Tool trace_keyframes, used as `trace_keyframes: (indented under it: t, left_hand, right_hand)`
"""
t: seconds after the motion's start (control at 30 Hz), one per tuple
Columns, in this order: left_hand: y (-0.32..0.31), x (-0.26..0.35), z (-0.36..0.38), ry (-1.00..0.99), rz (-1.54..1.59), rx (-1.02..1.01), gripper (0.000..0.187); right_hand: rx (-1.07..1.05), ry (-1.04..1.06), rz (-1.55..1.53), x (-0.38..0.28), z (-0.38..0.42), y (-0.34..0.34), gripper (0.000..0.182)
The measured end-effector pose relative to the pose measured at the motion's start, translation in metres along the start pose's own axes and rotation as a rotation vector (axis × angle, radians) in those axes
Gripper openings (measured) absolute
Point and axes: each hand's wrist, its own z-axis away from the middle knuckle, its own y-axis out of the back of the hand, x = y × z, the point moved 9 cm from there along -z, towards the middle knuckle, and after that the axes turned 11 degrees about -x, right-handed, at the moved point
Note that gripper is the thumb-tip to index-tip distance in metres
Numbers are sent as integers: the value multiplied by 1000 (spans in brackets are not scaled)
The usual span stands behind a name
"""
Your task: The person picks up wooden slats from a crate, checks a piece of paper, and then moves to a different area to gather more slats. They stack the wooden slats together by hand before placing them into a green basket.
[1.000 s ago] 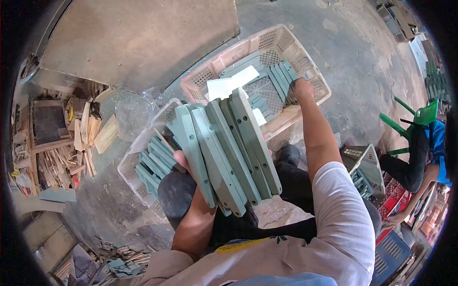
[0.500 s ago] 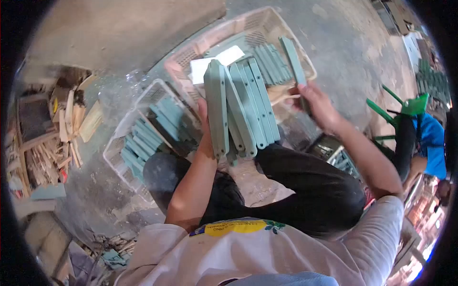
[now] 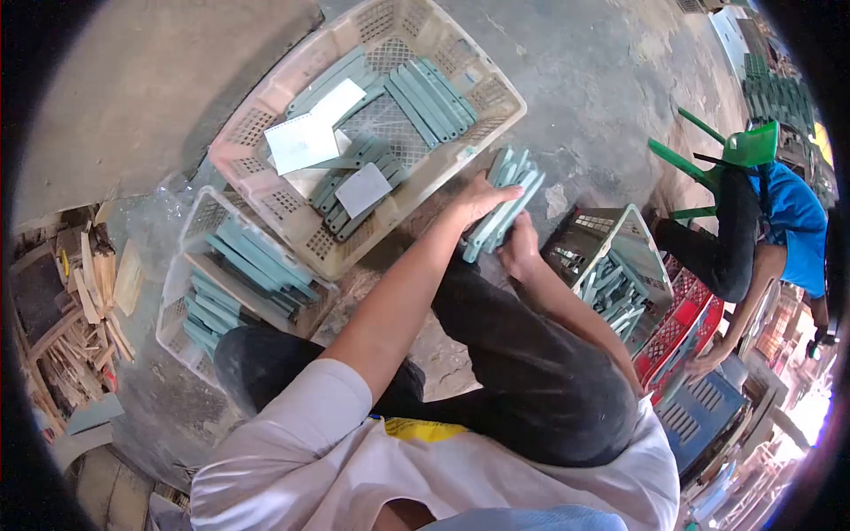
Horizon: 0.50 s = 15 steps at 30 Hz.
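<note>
Slat bundle moved rightward, left fingers gripping, right fingers against it

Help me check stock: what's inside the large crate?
The crate holds greenish slats and white papers; mesh floor shows between. What the papers cover is hidden.

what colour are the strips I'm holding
The strips are pale grey-green, showing best in the head view.

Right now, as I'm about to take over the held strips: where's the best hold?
Probably across the far ends of the held strips, coming from beyond them: those ends stick out free, while the left hand and right hand flank the rest.
</note>
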Motion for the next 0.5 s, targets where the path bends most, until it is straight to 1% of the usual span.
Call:
trace_keyframes:
  t: [0.03,0.07,0.13,0.17,0.2,0.23,0.27,0.3,0.33,0.37,0.4,0.43,0.47,0.5]
  left_hand:
    - [5,0,1,-13,-17,-10,76]
    - [17,-5,7,106,-85,86,78]
    - [46,-33,-7,64,-175,226,80]
    - [47,-2,15,-72,-282,301,87]
    - [44,-4,23,-69,-292,305,87]
    - [48,5,35,-92,-430,431,91]
    - [53,15,45,-116,-566,561,95]
    - [57,3,42,-13,-608,525,102]
    - [57,5,48,-33,-654,556,100]
    - [60,-3,50,10,-664,565,99]
    - [64,-12,51,52,-668,573,98]
    - [64,-16,52,24,-650,537,98]
    - [65,-20,58,19,-636,554,98]
    - [65,-28,64,55,-589,537,98]
  right_hand:
    - [-11,14,-73,10,-12,1,31]
    - [13,-44,-46,5,-4,-15,36]
    - [-38,-63,38,20,-27,-6,48]
    - [-41,-69,25,21,-31,-5,48]
    - [-57,-105,171,20,-36,-7,52]
    - [-76,-138,322,17,-41,-9,56]
    - [-87,-136,319,20,-53,-3,56]
    - [-126,-137,404,30,-71,8,59]
    - [-165,-138,493,34,-81,12,62]
    - [-118,-204,729,23,-79,12,65]
    - [-131,-202,744,28,-97,33,65]
    - [-168,-176,1232,39,-128,67,44]
    - [-130,-98,1525,3,-103,32,33]
    - [-55,-21,1817,-36,-72,-11,30]
